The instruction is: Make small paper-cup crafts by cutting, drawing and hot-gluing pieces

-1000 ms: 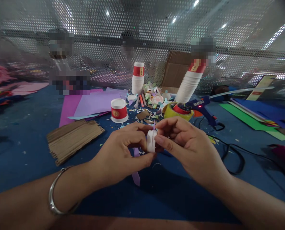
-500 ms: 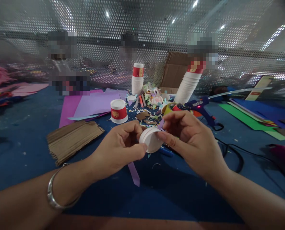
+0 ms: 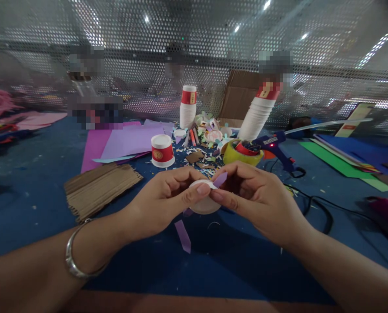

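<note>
Between both hands is a shallow round white paper cup base [image 3: 207,206], tilted so that one flat face shows. My left hand [image 3: 163,198] pinches its left and upper rim with thumb and fingers. My right hand [image 3: 257,193] is closed at the right rim, its thumb and forefinger at a purple paper strip [image 3: 220,179] that sticks out beside the base. Fingers hide where strip and base meet. Another bit of purple paper [image 3: 187,212] shows under the left thumb. Below, a loose pointed purple strip [image 3: 183,237] lies on the blue table [image 3: 148,274].
An upturned red-and-white cup [image 3: 163,151] stands beyond, near corrugated cardboard [image 3: 102,191] and purple sheets [image 3: 132,143]. Stacked cups [image 3: 188,114], paper scraps [image 3: 210,126] and yellow tape [image 3: 242,156] sit behind. A blue glue gun [image 3: 272,141] with its cord lies right, beside coloured sheets [image 3: 340,158].
The cup base has been turned and tilted, and the two thumbs have come together at its upper rim. My right hand has lowered slightly, uncovering the yellow tape.
</note>
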Tool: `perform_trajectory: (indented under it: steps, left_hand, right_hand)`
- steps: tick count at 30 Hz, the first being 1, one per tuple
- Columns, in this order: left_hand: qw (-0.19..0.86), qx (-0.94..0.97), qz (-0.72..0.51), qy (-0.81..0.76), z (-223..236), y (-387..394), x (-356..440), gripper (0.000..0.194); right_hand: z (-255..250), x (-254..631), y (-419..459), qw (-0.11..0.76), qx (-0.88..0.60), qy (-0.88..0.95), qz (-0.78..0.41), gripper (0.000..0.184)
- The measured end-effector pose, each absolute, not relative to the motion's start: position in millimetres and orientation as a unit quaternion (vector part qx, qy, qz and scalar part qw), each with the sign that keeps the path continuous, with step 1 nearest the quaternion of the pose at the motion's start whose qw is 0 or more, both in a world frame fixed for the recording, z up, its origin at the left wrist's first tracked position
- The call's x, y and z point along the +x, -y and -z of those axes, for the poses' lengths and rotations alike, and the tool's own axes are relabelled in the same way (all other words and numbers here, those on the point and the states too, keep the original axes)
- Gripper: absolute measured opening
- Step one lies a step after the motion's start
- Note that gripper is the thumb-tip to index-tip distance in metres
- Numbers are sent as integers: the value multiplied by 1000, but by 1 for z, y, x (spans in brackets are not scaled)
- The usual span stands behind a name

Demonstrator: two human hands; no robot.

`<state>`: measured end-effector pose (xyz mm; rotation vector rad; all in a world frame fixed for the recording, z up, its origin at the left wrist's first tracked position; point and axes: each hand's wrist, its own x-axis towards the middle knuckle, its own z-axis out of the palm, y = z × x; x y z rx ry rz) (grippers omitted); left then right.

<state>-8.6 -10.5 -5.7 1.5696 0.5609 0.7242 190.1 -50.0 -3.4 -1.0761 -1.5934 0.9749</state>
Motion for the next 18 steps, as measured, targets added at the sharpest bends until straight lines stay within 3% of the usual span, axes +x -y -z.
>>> perform_trajectory:
  steps: [9, 14, 18]
  left_hand:
    - [615, 691, -303, -231, 4, 8, -8, 22]
    - [621, 672, -308, -262, 7, 5, -8, 26]
    - [685, 583, -329, -289, 8, 3, -7, 25]
  right_hand:
    - [1, 189, 51, 466, -450, 659, -381, 25]
    - [-1, 190, 50, 471, -445, 677, -349, 15]
    - [-5, 193, 51, 485, -449, 683, -311, 10]
